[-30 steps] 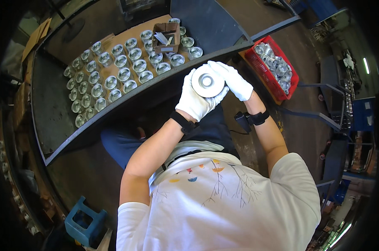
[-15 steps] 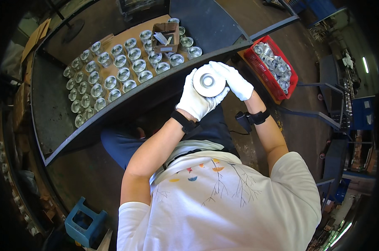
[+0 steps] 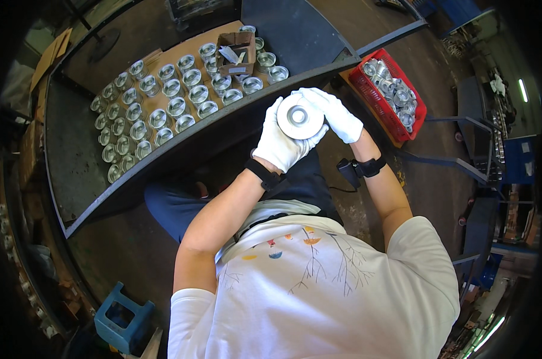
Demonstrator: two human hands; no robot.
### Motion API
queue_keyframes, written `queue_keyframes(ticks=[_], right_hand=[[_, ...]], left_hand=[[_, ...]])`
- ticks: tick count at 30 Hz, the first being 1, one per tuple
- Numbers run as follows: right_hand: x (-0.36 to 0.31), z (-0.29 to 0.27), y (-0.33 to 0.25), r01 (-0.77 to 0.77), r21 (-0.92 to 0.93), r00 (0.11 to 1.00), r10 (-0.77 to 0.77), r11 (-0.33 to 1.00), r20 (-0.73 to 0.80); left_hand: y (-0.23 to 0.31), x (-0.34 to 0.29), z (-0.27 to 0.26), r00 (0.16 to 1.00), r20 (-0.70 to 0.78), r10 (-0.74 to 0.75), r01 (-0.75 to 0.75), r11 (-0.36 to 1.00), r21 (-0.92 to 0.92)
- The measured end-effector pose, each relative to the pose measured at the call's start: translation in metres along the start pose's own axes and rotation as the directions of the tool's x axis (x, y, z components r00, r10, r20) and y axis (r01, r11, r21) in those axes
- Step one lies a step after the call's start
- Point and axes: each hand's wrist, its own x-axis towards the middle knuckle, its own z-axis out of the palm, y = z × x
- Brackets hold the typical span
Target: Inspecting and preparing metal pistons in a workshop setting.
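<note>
Both hands wear white gloves and meet over my lap, just off the near edge of the bench. Between them is a round silver metal part (image 3: 300,117) with a wide flat rim and a small raised centre, its face turned up. My left hand (image 3: 277,143) wraps the part from the left and below, its fingers partly hidden beneath. My right hand (image 3: 341,118) lies along the part's right upper edge, fingers bent against the rim. On the bench to the left, several similar round metal cups (image 3: 176,107) stand in rows on brown cardboard (image 3: 157,60).
A small cardboard box (image 3: 244,67) with paper slips stands among the cups. The bench's raised metal edge (image 3: 163,154) runs in front of me. At the right, a red plastic crate (image 3: 417,122) holds loose metal parts. A blue stool (image 3: 122,317) is at the lower left.
Almost nothing differs. The right fingers have shifted slightly along the upper rim of the metal part, which stays in both hands.
</note>
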Motion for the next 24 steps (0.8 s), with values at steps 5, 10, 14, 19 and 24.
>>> queue_keyframes(ticks=[5, 10, 14, 19, 24], right_hand=[[0.001, -0.001, -0.003, 0.022, -0.038, 1.0, -0.022, 0.999, 0.004], [0.001, -0.002, -0.011, 0.028, -0.084, 1.0, -0.028, 0.996, -0.002], [0.003, -0.005, -0.01, 0.045, -0.131, 0.999, -0.045, 0.99, -0.002], [0.005, -0.003, -0.012, 0.045, -0.101, 0.999, -0.046, 0.994, -0.006], [0.004, -0.008, -0.012, 0.077, -0.004, 0.995, -0.077, 0.997, -0.057]], left_hand=[[0.0, 0.0, -0.001, 0.999, 0.051, -0.003, 0.002, 1.0, 0.015], [-0.001, 0.0, 0.005, 0.998, 0.06, 0.002, -0.003, 1.0, 0.022], [0.0, -0.002, 0.009, 0.996, 0.085, -0.011, 0.009, 1.0, 0.02], [0.002, 0.0, 0.007, 0.998, 0.065, 0.004, -0.005, 1.0, 0.023], [0.008, -0.001, 0.018, 0.998, 0.061, -0.002, -0.001, 0.999, 0.053]])
